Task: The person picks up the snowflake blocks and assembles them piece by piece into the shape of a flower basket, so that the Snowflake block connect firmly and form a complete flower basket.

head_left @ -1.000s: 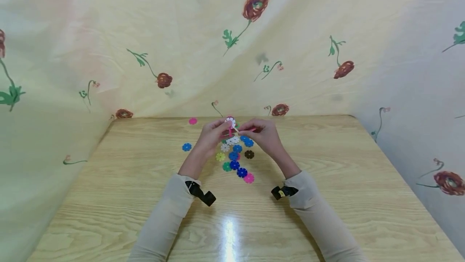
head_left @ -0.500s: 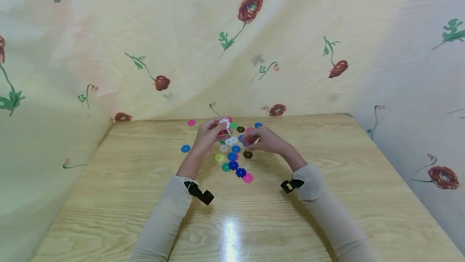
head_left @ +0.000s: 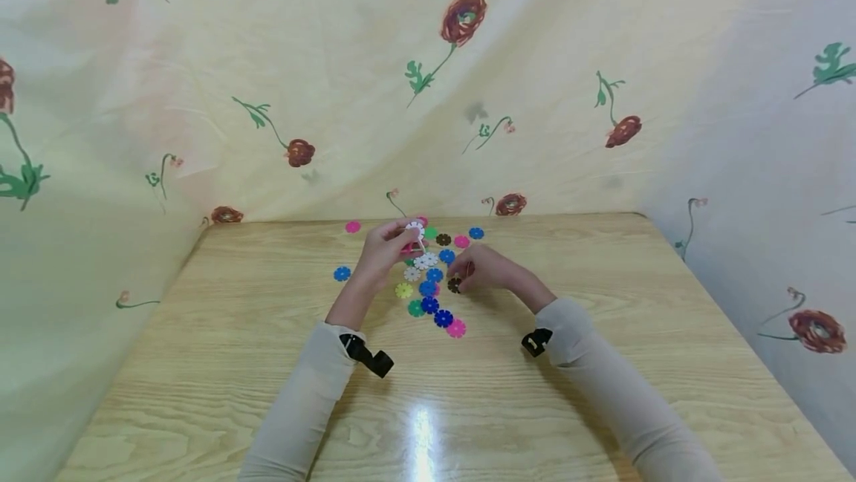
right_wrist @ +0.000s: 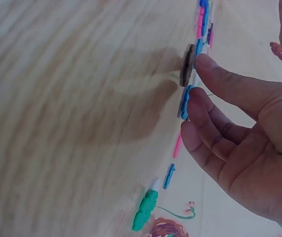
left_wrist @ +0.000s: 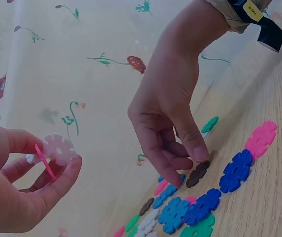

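In the head view my left hand (head_left: 384, 248) pinches small joined flower-shaped snap discs above the table. The left wrist view shows a white disc (left_wrist: 59, 149) and a pink disc (left_wrist: 45, 162) seen edge-on among its fingers. My right hand (head_left: 491, 268) reaches down over the loose discs, fingers bent and thumb apart from them. Its thumb tip is at a brown disc (left_wrist: 198, 174) lying on the table; whether they touch I cannot tell. Near its fingertips in the right wrist view lies a blue disc (right_wrist: 186, 102). Nothing shows between thumb and fingers.
Several loose discs lie scattered on the wooden table (head_left: 267, 393), among them a yellow disc (head_left: 404, 290), a dark blue disc (head_left: 443, 318) and a pink disc (head_left: 456, 328). A flowered cloth (head_left: 374, 81) hangs behind the table and along both sides.
My right hand has left the joined discs by the left hand and moved right and down to the brown disc. The left hand still holds its discs, nearly in place.
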The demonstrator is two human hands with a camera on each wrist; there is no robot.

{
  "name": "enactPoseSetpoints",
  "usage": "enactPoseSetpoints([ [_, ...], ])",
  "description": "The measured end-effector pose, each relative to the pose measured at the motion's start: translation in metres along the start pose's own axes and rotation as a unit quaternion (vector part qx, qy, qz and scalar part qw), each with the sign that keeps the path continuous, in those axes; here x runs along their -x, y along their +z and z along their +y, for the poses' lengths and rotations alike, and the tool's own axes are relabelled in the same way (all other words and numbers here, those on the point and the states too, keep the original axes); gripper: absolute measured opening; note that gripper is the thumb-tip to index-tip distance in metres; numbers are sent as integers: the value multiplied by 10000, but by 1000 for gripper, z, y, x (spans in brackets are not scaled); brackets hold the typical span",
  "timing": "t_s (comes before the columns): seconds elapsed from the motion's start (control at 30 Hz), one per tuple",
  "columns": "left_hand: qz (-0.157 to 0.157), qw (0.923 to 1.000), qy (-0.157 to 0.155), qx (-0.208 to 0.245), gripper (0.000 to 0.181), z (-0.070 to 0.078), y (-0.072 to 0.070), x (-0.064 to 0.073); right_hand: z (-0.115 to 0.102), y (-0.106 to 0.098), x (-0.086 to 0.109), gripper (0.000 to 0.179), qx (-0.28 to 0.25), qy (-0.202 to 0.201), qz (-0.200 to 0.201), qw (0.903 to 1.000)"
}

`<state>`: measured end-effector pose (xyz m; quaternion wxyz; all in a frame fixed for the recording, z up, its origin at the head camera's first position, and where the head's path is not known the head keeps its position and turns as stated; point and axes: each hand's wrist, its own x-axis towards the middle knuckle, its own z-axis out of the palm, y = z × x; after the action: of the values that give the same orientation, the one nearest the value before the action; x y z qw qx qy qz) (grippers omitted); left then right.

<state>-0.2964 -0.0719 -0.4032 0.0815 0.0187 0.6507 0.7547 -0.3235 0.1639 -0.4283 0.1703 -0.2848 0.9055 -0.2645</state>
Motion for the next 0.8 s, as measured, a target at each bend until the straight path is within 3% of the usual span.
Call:
enactPoseSetpoints([
  [0.33, -34, 10000, 69, -41, 37, -2, -1, -1, 3, 2, -3, 17, -185, 51, -29, 9998],
  [0.5, -146, 9997, 204, 31, 33, -3, -2, -2, 2, -3, -2, 14, -299, -190, 145, 9993],
  [0.63, -203, 9994, 288, 64, 29, -3, -1, -3, -2, -11, -3, 11, -681, -373, 545, 9955],
  [0.8, -176, 9996, 214, 36, 29, -2, 0, -1, -17, -23, 0, 15, -1397, -381, 1418, 9792],
])
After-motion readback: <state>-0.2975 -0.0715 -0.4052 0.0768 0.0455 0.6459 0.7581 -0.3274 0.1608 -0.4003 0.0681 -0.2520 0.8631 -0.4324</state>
